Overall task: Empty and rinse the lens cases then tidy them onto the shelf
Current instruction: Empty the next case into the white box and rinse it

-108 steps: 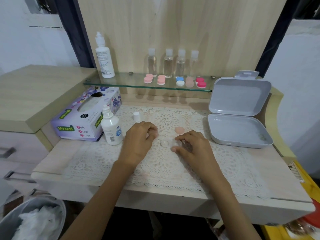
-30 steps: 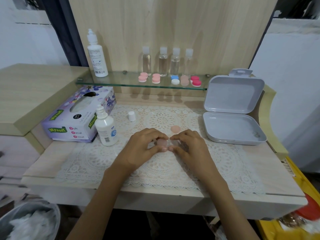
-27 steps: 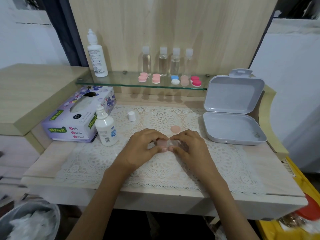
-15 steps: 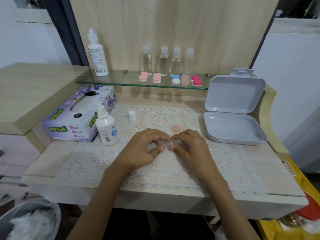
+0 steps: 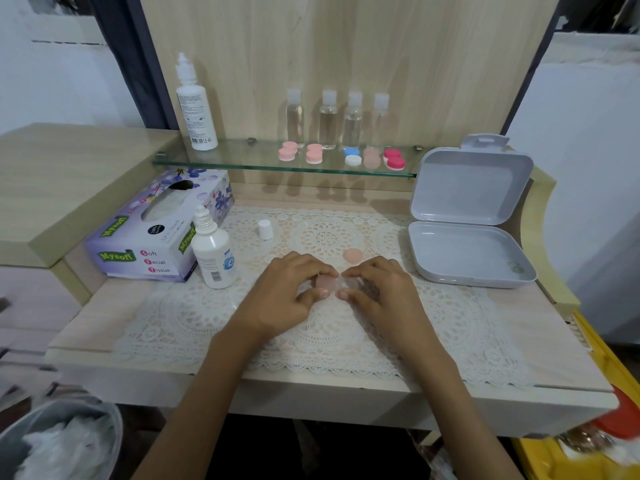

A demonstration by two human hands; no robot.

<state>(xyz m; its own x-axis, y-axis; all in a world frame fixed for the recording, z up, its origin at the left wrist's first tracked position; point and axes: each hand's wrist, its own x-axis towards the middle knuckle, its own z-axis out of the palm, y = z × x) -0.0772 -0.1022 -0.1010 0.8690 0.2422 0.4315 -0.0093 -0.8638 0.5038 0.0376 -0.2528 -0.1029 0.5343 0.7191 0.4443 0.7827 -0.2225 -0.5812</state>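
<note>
Twelve o'clock: one shelf (image 5: 242, 155) carries four clear bottles (image 5: 295, 121) (image 5: 328, 121) (image 5: 353, 123) (image 5: 380, 121), one tall white bottle (image 5: 196, 109) and five cases (image 5: 288, 151) (image 5: 314, 154) (image 5: 352, 157) (image 5: 371, 158) (image 5: 394, 160). A sixth case (image 5: 325, 282) lies at centre, pinched by two hands (image 5: 287, 296) (image 5: 377, 292). Below are two loose caps, one white (image 5: 265, 229) at eleven o'clock and one peach (image 5: 352, 255) at twelve, plus one small white bottle (image 5: 213, 252) and one tissue box (image 5: 149, 237) at nine, one open grey box (image 5: 467, 258) at three, and one bin (image 5: 52, 441) at seven.

left hand (image 5: 284, 294) pinches cap (image 5: 325, 281) | right hand (image 5: 377, 289) pinches lens case (image 5: 348, 283) | fingertips nearly meeting
</note>
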